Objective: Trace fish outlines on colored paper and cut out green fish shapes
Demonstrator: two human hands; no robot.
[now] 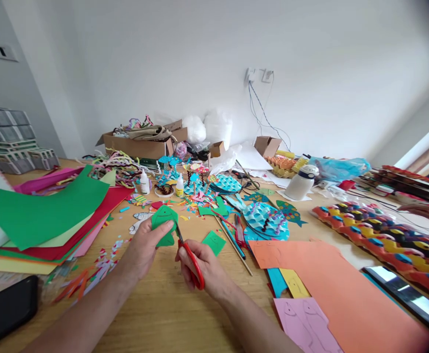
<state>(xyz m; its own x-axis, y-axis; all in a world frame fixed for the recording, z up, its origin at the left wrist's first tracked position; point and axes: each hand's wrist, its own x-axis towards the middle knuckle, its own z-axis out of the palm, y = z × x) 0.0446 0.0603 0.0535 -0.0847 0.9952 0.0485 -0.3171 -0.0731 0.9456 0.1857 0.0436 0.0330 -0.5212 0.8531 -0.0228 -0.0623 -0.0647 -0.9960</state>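
Observation:
Between thumb and fingers, my left hand (146,247) pinches a piece of green paper (164,215) with a drawn outline on it. My right hand (201,267) is closed around the handles of red scissors (196,268). The dark blades point up and away, against the right edge of the green piece. Another small green paper (213,242) with a drawing lies on the table just beyond my right hand. To the right are a large orange sheet (321,279), a yellow piece (294,283) and a pink paper (306,323) with drawn shapes.
Coloured sheets (52,211) are stacked at the left, above a black phone (8,309). Glue bottles (144,182), paper scraps and blue textured crafts (264,218) lie further back. A painted egg tray (380,240) and another person's hand (428,213) are at the right.

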